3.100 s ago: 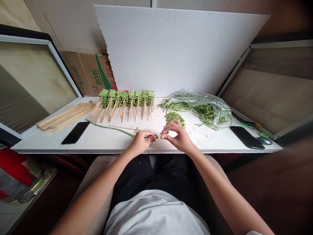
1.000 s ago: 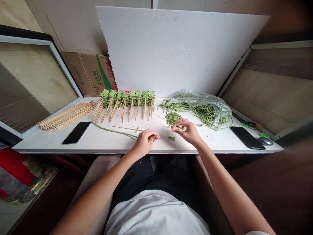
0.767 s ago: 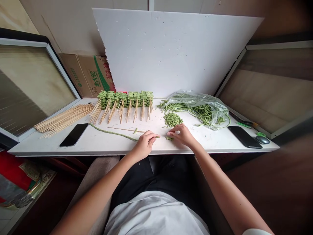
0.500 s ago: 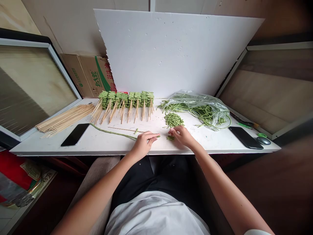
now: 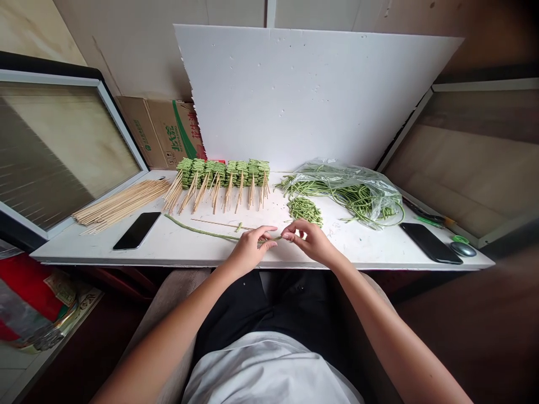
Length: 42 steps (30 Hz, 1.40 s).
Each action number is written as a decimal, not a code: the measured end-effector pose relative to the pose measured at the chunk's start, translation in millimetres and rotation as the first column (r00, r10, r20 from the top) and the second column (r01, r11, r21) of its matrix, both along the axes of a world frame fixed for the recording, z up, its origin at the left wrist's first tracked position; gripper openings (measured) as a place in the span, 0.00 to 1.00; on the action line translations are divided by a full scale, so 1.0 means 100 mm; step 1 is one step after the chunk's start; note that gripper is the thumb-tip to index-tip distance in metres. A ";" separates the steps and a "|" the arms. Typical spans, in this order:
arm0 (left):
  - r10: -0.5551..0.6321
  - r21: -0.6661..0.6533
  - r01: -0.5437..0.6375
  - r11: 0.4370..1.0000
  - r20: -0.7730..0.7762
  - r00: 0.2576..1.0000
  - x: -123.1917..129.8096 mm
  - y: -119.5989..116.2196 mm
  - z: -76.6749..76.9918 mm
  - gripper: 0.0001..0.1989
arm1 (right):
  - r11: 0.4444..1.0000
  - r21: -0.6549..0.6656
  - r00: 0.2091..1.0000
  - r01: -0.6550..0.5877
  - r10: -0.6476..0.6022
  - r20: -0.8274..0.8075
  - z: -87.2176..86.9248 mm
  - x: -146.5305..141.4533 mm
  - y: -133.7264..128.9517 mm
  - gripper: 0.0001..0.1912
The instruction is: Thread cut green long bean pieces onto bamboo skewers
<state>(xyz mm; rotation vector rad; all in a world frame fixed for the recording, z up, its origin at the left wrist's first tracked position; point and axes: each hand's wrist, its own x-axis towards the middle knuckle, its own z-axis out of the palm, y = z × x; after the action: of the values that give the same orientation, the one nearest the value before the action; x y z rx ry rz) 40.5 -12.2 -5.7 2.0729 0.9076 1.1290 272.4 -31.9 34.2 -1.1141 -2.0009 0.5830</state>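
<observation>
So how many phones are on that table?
2: the left phone lies beside the loose sticks; the right phone lies near the bag of green beans. The bag could hide another.

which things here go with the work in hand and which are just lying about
Seem in use:
- long bean at left hand and right hand
- cut bean pieces
- single skewer
- loose skewers
- filled skewers
- bagged beans

Seem just lying about:
- left phone
- right phone
- cardboard box
- rounded grey object
</observation>
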 end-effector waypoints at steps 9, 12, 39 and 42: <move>0.071 0.183 -0.063 0.981 -0.038 0.997 0.00 0.00 0.05 0.02 | 0.999 0.045 0.999 -0.026 0.024 0.032 0.06 0.00 -0.04 0.16; 0.086 0.253 -0.064 0.965 -0.077 0.993 0.02 -0.03 0.05 0.01 | 0.995 0.093 0.998 -0.045 0.041 0.042 0.03 -0.05 -0.06 0.14; 0.010 0.097 -0.031 0.995 0.211 0.977 0.03 0.04 -0.05 0.01 | 0.930 0.167 0.915 0.328 -0.356 0.189 -0.29 0.35 0.28 0.12; 0.000 0.085 -0.016 0.996 0.184 0.983 0.04 0.06 -0.09 0.02 | 0.933 0.105 0.907 0.343 -0.358 0.221 -0.41 0.44 0.34 0.16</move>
<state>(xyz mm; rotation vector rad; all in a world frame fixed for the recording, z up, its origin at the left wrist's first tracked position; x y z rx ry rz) 44.1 -6.5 -14.5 1.9939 0.7908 1.3609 316.9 1.8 -7.0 -1.5198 -1.9304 0.2026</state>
